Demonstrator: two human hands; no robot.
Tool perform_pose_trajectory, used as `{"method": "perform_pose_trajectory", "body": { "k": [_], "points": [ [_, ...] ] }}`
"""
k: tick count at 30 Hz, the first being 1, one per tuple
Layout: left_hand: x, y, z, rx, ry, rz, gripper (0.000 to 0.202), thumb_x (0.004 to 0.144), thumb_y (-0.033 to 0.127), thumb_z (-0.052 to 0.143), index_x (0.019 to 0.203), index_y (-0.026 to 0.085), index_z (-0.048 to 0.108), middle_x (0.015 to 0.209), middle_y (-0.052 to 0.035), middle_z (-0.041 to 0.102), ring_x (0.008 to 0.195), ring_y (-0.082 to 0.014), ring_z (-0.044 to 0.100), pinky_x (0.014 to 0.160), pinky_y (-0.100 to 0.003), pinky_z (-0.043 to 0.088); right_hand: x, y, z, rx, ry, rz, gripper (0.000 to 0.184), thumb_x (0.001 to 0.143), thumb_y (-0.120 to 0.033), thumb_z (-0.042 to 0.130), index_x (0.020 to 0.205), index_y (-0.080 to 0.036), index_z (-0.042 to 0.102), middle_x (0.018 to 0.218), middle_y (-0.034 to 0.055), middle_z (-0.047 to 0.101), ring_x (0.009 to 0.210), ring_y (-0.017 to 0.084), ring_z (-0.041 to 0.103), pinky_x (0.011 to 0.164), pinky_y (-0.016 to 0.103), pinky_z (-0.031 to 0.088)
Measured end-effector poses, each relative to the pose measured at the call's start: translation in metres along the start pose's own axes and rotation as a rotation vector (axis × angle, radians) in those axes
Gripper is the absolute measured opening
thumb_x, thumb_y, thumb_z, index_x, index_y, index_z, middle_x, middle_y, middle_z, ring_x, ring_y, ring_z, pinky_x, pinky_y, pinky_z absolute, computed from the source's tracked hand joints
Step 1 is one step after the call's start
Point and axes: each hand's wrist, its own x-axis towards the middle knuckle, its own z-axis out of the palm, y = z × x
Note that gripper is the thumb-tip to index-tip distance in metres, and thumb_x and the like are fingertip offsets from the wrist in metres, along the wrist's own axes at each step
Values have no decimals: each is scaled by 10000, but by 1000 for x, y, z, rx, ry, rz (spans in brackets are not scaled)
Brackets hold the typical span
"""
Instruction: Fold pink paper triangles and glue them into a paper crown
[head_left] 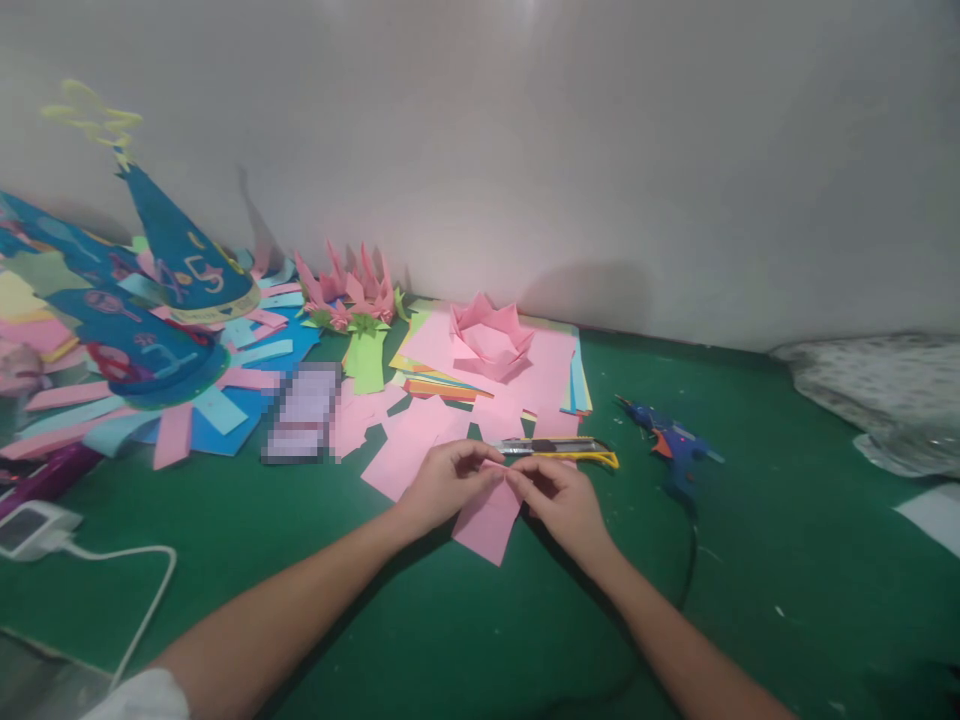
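A small pink paper piece (489,522) lies on the green table (337,560) between both hands. My left hand (442,482) pinches its upper left edge, fingers curled closed on the paper. My right hand (562,500) pinches the upper right edge the same way. Just beyond the fingers lies a yellow utility knife (562,449). More pink paper sheets (420,440) are spread behind the hands.
A pink folded paper crown (491,335) sits on a stack of coloured sheets. A blue glue gun (675,445) lies to the right with its black cord. Pink paper flowers (349,295), blue party hats (180,255), paper strips and a white charger (30,528) fill the left.
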Motion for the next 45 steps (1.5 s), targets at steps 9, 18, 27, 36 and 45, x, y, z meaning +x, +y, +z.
{"method": "perform_pose_trajectory", "body": {
  "k": [9,18,27,36,45],
  "points": [
    [0,6,1,96,-33,36,97,759,207,574,778,142,644,748,-22,645,690,-121,570,653,-215,448,2,-4,2,-23,28,-74,151,803,-290,561,719,-185,629,658,9,640,592,145,567,551,245,447],
    [1,4,-3,80,-22,18,41,689,157,566,702,126,590,660,6,571,593,-84,516,578,-189,425,-2,1,2,-2,9,-122,136,813,-248,549,706,-188,608,646,3,607,595,134,548,554,235,426],
    [2,7,-9,-17,5,37,112,720,231,607,772,137,576,739,-15,595,654,-103,553,640,-223,461,1,2,1,31,29,-129,134,806,-247,553,694,-185,594,630,-2,588,582,131,534,540,232,425],
    [3,13,-14,234,-26,56,120,793,254,542,752,156,597,708,-2,586,669,-115,515,627,-216,400,1,6,-4,-30,66,-172,106,795,-205,519,710,-193,581,679,4,604,624,142,553,568,246,427],
    [13,5,-41,120,206,93,97,813,268,521,832,175,504,751,18,487,682,-104,461,620,-205,368,15,16,-33,-484,253,-276,139,772,-224,531,893,-203,596,884,61,663,826,224,579,771,362,425]
  ]
}}
